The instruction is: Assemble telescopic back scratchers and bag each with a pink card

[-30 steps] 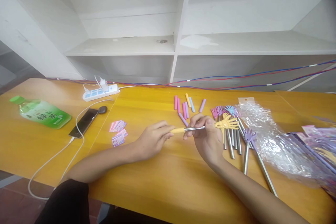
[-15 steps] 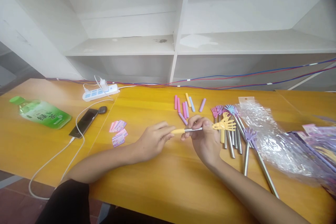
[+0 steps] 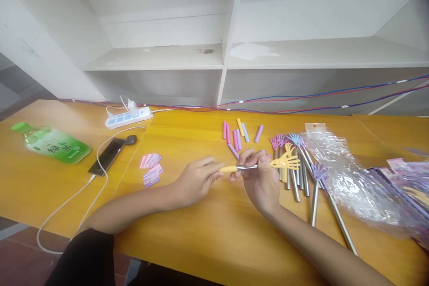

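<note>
Between my hands lies a back scratcher with a yellow hand-shaped head (image 3: 286,161), a metal rod and a yellow grip sleeve (image 3: 229,169). My left hand (image 3: 197,181) is closed on the sleeve end. Fingers of my right hand (image 3: 259,178) wrap around the rod just below the head. To the right are several back scratchers with metal rods (image 3: 296,183) and pink, purple, blue and yellow heads. Beyond my hands, several loose coloured grip sleeves (image 3: 235,140) in pink, purple, blue and yellow are scattered on the table.
Clear plastic bags (image 3: 348,174) and packaged items (image 3: 409,183) lie at right. Small printed cards (image 3: 152,176), a phone (image 3: 107,156) on a white cable, a green bottle (image 3: 56,144) and a power strip (image 3: 129,118) are at left. White shelving (image 3: 154,58) stands behind the table.
Almost nothing differs. My right hand has shifted very slightly left along with the yellow head, and both hands keep hold of the back scratcher.
</note>
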A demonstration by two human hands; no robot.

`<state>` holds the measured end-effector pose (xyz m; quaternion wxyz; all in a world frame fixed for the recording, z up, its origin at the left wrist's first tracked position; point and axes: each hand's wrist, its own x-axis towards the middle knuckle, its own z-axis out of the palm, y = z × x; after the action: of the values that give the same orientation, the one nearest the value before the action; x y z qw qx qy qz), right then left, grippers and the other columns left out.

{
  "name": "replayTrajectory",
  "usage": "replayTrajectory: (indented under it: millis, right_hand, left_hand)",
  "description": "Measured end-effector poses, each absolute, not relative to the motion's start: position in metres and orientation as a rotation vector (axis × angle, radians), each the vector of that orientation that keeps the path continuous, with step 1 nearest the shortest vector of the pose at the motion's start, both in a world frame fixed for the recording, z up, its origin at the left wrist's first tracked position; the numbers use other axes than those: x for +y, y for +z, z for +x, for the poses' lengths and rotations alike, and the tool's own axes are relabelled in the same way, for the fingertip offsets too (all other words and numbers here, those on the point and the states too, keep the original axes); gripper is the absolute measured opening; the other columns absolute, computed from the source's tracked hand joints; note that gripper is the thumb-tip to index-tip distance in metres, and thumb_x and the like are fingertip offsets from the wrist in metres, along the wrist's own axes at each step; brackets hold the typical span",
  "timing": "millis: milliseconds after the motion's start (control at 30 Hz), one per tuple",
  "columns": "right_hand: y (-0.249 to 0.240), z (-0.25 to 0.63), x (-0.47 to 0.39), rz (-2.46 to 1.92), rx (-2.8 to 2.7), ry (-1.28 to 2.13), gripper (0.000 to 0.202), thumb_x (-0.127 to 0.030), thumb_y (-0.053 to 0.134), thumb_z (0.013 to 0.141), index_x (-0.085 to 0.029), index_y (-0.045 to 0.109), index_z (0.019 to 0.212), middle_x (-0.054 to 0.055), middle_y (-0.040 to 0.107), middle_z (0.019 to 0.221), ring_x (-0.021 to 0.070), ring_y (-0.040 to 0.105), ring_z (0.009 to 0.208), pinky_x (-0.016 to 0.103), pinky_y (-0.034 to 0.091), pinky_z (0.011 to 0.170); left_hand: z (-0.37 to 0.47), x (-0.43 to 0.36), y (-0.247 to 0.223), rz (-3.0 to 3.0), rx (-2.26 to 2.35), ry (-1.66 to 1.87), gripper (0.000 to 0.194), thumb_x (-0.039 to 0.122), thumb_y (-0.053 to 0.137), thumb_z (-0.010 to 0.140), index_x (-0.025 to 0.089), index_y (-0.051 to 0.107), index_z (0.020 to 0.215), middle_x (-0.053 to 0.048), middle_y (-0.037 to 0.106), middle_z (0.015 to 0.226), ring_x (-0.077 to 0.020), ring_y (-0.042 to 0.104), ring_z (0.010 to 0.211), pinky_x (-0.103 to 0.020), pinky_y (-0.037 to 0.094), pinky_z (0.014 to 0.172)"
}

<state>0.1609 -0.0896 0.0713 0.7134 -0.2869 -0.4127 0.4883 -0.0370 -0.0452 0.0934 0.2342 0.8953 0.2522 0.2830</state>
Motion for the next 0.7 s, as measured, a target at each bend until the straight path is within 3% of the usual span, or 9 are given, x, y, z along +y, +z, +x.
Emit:
replayTrajectory:
  millis: [533, 600, 700]
  right_hand:
    - [0.071, 0.165, -0.087, -0.582, -0.971, 1.137, 0.036, -0.041, 0.044, 0.110, -0.018, 0.060, 0.087, 0.001, 0.053, 0.092, 0.0093, 0.061, 0.062, 0.026, 0.053, 0.054]
    - [0.073, 0.170, -0.082, -0.621, -1.021, 1.163, 0.035, -0.046, 0.047, 0.109, -0.019, 0.064, 0.094, 0.002, 0.054, 0.094, 0.0100, 0.061, 0.063, 0.027, 0.054, 0.056]
    - [0.075, 0.183, -0.069, -0.698, -1.038, 1.149, 0.040, -0.060, 0.051, 0.104, -0.026, 0.062, 0.123, 0.003, 0.055, 0.098, 0.0113, 0.059, 0.063, 0.030, 0.055, 0.057]
  left_hand:
    - [-0.036, -0.047, 0.104, 2.403, 0.752, 0.647, 0.035, 0.034, 0.038, 0.111, 0.016, 0.068, 0.118, -0.005, 0.062, 0.092, -0.0163, 0.057, 0.082, -0.028, 0.045, 0.074]
    - [-0.038, -0.043, 0.112, 2.406, 0.767, 0.583, 0.036, 0.035, 0.037, 0.111, 0.017, 0.067, 0.118, -0.004, 0.062, 0.092, -0.0158, 0.057, 0.081, -0.027, 0.044, 0.074]
    - [-0.045, -0.032, 0.126, 2.422, 0.826, 0.513, 0.037, 0.038, 0.035, 0.112, 0.018, 0.066, 0.113, -0.003, 0.061, 0.089, -0.0151, 0.055, 0.078, -0.027, 0.042, 0.072]
